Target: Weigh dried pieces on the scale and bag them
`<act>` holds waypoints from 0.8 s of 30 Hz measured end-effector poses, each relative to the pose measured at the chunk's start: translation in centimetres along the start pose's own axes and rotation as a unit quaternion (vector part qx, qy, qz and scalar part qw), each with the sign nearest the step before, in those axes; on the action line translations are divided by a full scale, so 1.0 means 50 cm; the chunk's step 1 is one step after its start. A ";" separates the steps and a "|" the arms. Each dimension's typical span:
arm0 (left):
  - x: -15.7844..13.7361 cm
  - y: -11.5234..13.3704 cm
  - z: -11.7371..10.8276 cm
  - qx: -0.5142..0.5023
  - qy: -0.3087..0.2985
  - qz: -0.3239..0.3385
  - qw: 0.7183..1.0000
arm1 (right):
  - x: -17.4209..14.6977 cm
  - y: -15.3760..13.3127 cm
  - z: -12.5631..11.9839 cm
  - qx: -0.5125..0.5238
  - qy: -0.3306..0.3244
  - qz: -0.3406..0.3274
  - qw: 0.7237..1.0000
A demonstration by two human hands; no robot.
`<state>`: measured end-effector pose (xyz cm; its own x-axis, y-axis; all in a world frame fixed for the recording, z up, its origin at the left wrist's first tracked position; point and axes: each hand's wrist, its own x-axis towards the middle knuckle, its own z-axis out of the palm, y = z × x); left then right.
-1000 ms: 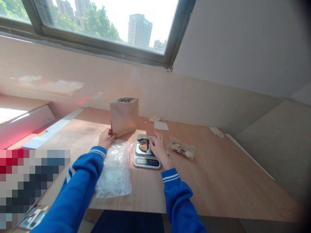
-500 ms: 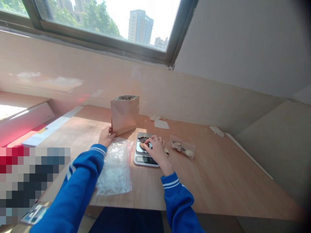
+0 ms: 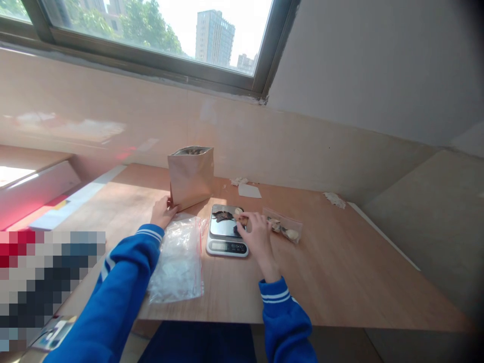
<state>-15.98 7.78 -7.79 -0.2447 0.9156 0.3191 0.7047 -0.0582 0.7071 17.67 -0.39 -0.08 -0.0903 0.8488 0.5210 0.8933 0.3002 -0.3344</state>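
My left hand (image 3: 164, 212) rests on the table at the lower left corner of an upright brown paper pouch (image 3: 192, 176). Its fingers are curled round that corner, partly hidden. The pouch's top gapes, with dried pieces just showing inside. Over the right side of a small digital kitchen scale (image 3: 227, 242), my right hand (image 3: 257, 233) pinches a pale brown dried piece (image 3: 242, 219), perhaps a mushroom slice. Dark dried pieces (image 3: 222, 216) lie on the scale's metal plate. Clear zip bags (image 3: 177, 262) lie flat between my left forearm and the scale.
Right of my right hand lies a small clear bag of dried pieces (image 3: 288, 233). A white paper slip (image 3: 249, 190) and crumpled scraps (image 3: 335, 200) are near the wall. A window (image 3: 151, 40) is above the table (image 3: 340, 282).
My right hand has moved right, from over the middle of the scale plate to its right edge, with a pale piece in its fingers. More of the plate and display shows. My left hand stays at the pouch.
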 end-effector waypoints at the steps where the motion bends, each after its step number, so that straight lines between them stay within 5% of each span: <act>1: 0.000 0.001 0.000 -0.001 0.001 0.002 1.000 | 0.000 0.028 -0.003 -0.022 0.023 0.038 0.999; 4: 0.001 -0.002 0.001 -0.003 0.003 0.001 1.000 | -0.011 0.112 0.000 -0.093 0.020 0.113 0.989; 7: 0.005 -0.010 0.005 -0.006 0.001 0.000 1.000 | -0.041 0.152 0.013 -0.122 0.005 0.116 0.986; 13: 0.006 -0.015 0.006 0.004 -0.001 -0.001 1.000 | -0.109 0.130 0.042 -0.066 -0.069 -0.023 0.995; 24: 0.005 -0.014 0.007 -0.020 -0.002 0.002 1.000 | -0.094 0.121 0.031 0.040 0.002 0.019 0.999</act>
<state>-16.32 8.20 -8.40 -0.2391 0.9172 0.3186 0.6784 -0.0769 0.7306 22.83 -1.87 -5.77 -0.0542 0.8583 0.5102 0.8584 0.3012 -0.4154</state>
